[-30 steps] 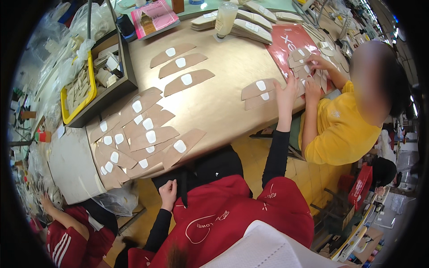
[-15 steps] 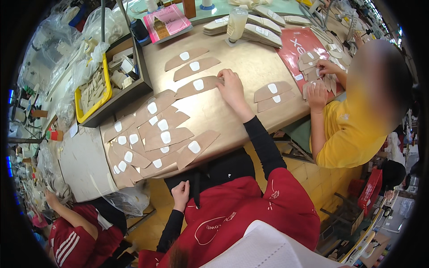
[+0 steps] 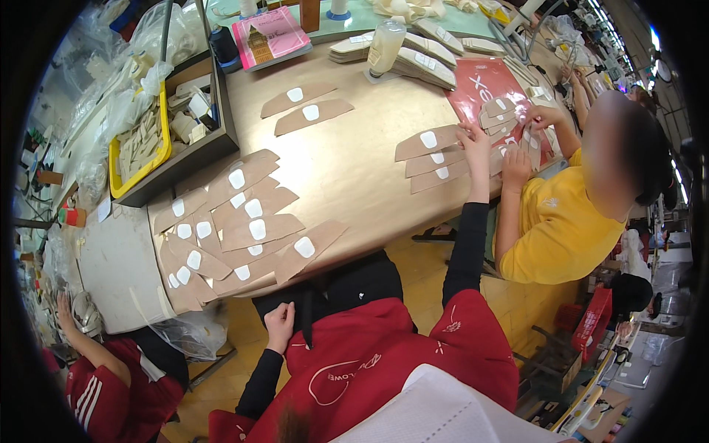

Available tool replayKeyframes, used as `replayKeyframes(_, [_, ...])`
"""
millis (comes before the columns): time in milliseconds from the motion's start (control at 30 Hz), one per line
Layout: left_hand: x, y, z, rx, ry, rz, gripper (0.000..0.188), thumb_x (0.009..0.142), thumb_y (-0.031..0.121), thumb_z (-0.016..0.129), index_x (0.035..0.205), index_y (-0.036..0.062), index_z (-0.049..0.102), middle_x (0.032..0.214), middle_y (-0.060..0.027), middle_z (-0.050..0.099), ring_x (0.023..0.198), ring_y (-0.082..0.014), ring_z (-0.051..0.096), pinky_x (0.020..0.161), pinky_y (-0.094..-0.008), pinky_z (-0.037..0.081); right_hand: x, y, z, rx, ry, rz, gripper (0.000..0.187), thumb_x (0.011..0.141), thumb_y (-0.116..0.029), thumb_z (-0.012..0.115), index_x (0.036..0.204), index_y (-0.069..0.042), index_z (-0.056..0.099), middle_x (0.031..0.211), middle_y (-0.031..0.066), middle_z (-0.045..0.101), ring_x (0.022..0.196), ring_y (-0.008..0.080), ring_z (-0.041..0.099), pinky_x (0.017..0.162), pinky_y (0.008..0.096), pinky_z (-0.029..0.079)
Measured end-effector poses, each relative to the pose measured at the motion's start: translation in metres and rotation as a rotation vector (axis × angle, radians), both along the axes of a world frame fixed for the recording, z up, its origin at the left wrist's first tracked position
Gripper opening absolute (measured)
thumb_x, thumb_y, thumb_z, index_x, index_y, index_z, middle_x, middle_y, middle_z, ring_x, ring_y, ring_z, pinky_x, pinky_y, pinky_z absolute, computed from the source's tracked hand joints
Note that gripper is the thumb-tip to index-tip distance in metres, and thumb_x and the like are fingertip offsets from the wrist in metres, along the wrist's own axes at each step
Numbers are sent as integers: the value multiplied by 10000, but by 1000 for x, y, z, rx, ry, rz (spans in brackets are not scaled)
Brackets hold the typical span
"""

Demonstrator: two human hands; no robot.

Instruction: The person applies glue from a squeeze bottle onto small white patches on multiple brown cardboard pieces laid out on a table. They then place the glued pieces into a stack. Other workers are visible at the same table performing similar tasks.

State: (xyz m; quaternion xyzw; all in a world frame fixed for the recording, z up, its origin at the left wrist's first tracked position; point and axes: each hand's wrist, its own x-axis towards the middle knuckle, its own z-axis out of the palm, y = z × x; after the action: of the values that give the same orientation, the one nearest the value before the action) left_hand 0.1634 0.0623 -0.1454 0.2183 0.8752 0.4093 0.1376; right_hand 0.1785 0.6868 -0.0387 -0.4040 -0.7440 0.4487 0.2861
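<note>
the half-curled right hand point(image 3: 476, 142) is at the right end of the top tan piece point(image 3: 408, 149), grip unclear, near the front edge of the table point(image 3: 354, 177), where three overlap, seemingly leaving white patches point(image 3: 428, 139) showing, while the left hand point(image 3: 279, 325) rests loosely balled, apparently empty.

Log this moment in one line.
right hand: at right end of farthest brown piece in fanned trio | left hand: near lap | brown pile: left, pieces overlapping
</note>
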Motion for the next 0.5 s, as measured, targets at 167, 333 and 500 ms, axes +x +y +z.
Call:
replayKeyframes(167, [0, 0, 2, -8, -6, -5, 313, 934, 152, 648, 667, -1, 588, 502, -101, 528, 419, -154, 516, 441, -299, 384, 5, -1, 0, 428, -134, -84, 348, 816, -139, 735, 1132, -10, 668, 929, 113, 683, 761, 165, 632, 715, 302, 512])
replayKeyframes(333, [0, 2, 5, 34, -8, 15, 299, 911, 124, 662, 657, 6, 556, 512, -142, 473, 410, -247, 471, 434, -349, 346, -24, -32, 15, 423, -85, -56, 333, 829, -180, 739, 1128, -46, 678, 1100, 128, 663, 815, 211, 636, 763, 319, 513])
replayKeyframes(500, [2, 1, 3, 36, -25, 24, 295, 906, 126, 667, 655, 11, 561, 521, -155, 485, 424, -272, 503, 437, -362, 363, -102, -96, 9, 245, 5, 335, 357, 848, -230, 731, 1149, -45, 679, 1126, 107, 677, 845, 212, 632, 802, 323, 514])
